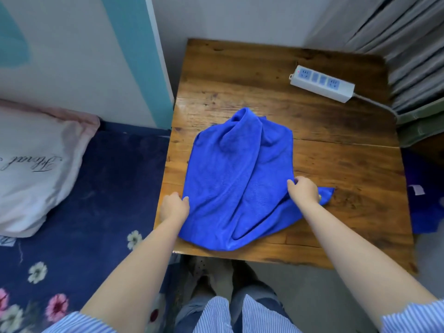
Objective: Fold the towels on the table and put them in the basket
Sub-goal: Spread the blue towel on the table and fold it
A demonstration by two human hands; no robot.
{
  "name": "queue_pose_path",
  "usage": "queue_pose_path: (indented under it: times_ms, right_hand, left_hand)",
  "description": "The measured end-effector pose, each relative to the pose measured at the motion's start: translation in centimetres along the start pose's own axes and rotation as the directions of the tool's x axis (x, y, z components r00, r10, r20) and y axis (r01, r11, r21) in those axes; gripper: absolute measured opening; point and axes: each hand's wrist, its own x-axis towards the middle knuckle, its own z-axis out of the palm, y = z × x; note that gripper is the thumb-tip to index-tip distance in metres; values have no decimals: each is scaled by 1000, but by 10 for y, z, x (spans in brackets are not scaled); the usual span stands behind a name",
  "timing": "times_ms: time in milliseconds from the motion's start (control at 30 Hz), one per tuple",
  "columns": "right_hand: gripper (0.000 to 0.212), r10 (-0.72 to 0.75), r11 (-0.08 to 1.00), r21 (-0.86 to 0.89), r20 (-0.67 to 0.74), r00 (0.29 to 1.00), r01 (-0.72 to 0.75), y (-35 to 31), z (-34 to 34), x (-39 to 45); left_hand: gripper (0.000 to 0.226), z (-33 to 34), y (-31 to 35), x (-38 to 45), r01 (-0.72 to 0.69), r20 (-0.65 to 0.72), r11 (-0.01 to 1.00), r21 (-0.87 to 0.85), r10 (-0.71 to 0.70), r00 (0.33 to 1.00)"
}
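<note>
A bright blue towel point(236, 179) lies rumpled on the near half of a wooden table point(312, 145). Its cloth is plush, with a soft, short nap, and it gathers towards the far end into a narrow raised fold, while the near part spreads wide and hangs close to the table's near edge. Long creases run from the far peak down to the near hem. One corner sticks out to the right, flat on the wood.

The left hand point(174, 206) pinches the towel's left edge, fingers curled round the cloth. The right hand point(304, 189) grips the towel's right side just beside the protruding corner, fingers closed on a bunch of fabric.

The table top is dark, glossy planks with visible grain, knots and a seam running across. On its far right lies a white power strip point(322, 83), a long box with pale blue sockets and a grey cable leading off to the right. Left of the table is a bed with a navy floral sheet point(91, 188) and a pale pink pillow point(36, 164). Grey pleated curtains point(408, 44) hang at the far right.
</note>
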Motion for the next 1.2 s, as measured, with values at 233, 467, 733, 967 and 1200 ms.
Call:
queue_pose_path:
  times_ms: [233,467,733,967,1200]
  right_hand:
    - [20,-37,986,164,38,999,31,3,-8,9]
    - [20,-275,950,138,-63,959,281,-23,-61,10]
    - [22,-504,825,-4,-456,733,565,-108,-203,24]
    - [26,-449,778,-8,-706,548,628,-153,-332,11]
    - [29,-370,708,148,-756,541,691,-130,-341,-7]
  left_hand:
    - [21,7,8,0,17,-6,980,-198,-18,1000]
    - [11,-35,49,-15,-180,-230,823,-539,62,971]
    - [20,-144,169,-29,-551,-544,443,-707,156,824]
    - [21,-244,237,-67,-727,-732,262,-635,98,674]
    - [32,-266,216,-71,-702,-722,313,-639,71,689]
